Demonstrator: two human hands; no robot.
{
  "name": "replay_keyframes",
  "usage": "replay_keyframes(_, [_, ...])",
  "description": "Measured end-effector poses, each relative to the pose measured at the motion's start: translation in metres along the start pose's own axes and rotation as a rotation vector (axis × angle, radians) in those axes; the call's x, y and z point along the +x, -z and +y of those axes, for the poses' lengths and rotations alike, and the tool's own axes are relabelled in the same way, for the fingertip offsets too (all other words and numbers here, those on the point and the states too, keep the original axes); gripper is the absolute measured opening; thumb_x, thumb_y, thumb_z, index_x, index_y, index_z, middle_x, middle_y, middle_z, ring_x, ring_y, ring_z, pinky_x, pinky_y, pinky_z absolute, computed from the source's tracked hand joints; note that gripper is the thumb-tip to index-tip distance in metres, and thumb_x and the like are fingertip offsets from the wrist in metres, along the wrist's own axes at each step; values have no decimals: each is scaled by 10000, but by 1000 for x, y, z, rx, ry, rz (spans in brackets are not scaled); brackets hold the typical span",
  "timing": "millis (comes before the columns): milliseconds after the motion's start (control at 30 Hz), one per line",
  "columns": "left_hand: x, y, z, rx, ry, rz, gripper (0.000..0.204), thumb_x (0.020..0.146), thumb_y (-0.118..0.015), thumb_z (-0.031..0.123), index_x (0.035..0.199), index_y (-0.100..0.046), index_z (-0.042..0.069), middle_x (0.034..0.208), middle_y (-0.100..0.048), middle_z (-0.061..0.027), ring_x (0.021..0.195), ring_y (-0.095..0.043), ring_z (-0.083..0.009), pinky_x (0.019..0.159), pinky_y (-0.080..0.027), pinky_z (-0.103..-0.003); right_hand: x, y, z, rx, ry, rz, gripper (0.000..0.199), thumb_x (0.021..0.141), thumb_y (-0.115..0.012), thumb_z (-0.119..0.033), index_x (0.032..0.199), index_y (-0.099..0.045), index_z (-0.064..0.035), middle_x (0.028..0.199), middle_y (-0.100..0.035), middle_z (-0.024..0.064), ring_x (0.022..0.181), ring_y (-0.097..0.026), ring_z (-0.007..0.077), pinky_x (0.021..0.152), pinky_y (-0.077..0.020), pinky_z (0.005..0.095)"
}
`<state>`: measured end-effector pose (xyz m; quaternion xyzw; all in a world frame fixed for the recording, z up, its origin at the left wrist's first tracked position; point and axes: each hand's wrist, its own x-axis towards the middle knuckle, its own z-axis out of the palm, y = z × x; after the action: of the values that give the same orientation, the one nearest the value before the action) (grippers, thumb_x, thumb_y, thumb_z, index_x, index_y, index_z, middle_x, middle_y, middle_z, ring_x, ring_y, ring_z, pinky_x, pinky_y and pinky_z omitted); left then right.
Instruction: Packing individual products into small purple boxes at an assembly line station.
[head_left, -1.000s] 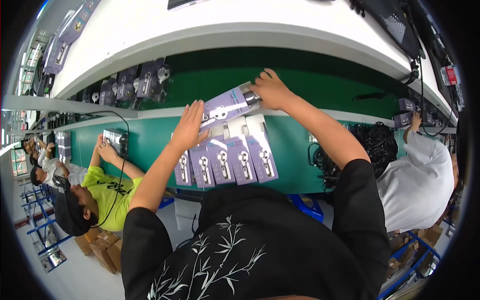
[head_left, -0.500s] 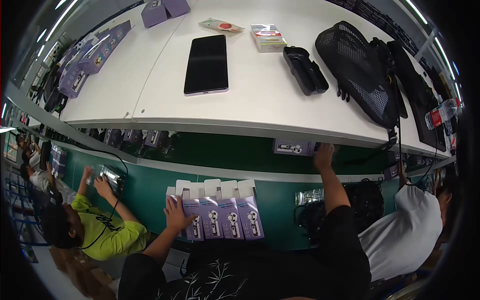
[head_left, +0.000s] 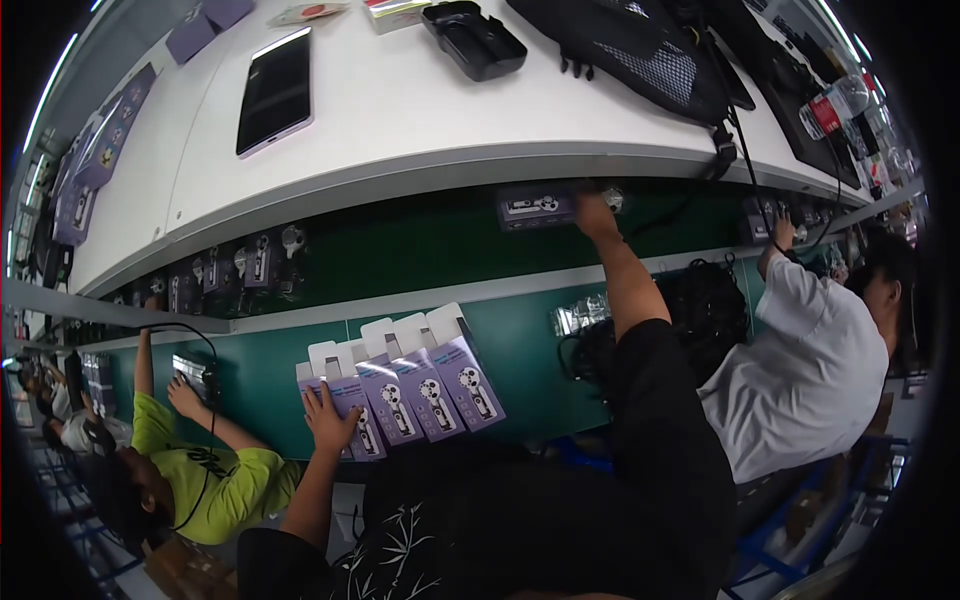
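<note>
- left hand (head_left: 328,420), lower left of centre: fingers spread, resting on the purple open-flapped boxes (head_left: 434,404) on the green desk (head_left: 530,365).
- right hand (head_left: 598,217), upper right of centre: blurred, beside a lone purple box (head_left: 535,207); grip cannot be told.

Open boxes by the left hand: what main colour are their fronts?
The open boxes have mainly purple fronts, best seen in the head view.

A head-worn fisheye camera looks down and forward from close above the bench (head_left: 530,375). The shelf (head_left: 400,105) bends across the upper frame.
</note>
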<state>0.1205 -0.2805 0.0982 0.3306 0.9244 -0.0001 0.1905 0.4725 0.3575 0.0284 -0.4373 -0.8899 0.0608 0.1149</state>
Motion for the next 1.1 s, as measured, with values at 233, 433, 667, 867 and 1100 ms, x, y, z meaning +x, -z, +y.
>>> replay_keyframes(233, [-28, 8, 10, 103, 259, 137, 1124, 721, -725, 623, 1506, -250, -25, 1554, -160, -326, 1404, -245, -471, 1119, -286, -531, -63, 23, -163, 588, 150, 444, 434, 769, -593, -28, 1202, -624, -30, 1136, -679, 165, 1007, -649, 363, 894, -513, 384])
replay_keyframes(433, [-37, -32, -13, 23, 57, 341, 1054, 773, -663, 649, 1502, -269, -3, 1509, -260, -335, 1277, -394, -491, 1057, -353, -549, -250, 4, -288, 996, -90, -294, 799, 864, -705, -256, 1484, -283, 20, 1483, -385, 238, 1349, -421, 364, 1123, -340, 397])
replay_keyframes(667, [-31, -44, -5, 94, 150, 287, 1060, 831, -509, 726, 1512, -215, -31, 1549, -159, -340, 1316, -307, -534, 1023, -299, -622, -314, 23, -346, 975, -279, -416, 917, 834, -748, -213, 1487, -169, 71, 1397, -390, 326, 1301, -437, 408, 1107, -350, 444])
replay_keyframes(867, [-25, -47, -3, 96, 113, 368, 1019, 858, -477, 717, 1512, -237, -26, 1545, -171, -338, 1339, -280, -530, 1049, -272, -608, -317, -3, -341, 846, -162, -283, 904, 800, -780, -198, 1464, -232, 74, 1374, -426, 297, 1261, -459, 412, 1091, -358, 434])
replay_keyframes(1100, [-22, -55, -3, 72, 127, 442, 995, 847, -506, 704, 1490, -291, -24, 1535, -217, -327, 1348, -280, -508, 1072, -237, -611, -315, -3, -346, 853, -165, -288, 885, 814, -767, -204, 1470, -235, 59, 1377, -428, 291, 1255, -468, 403, 1082, -371, 432])
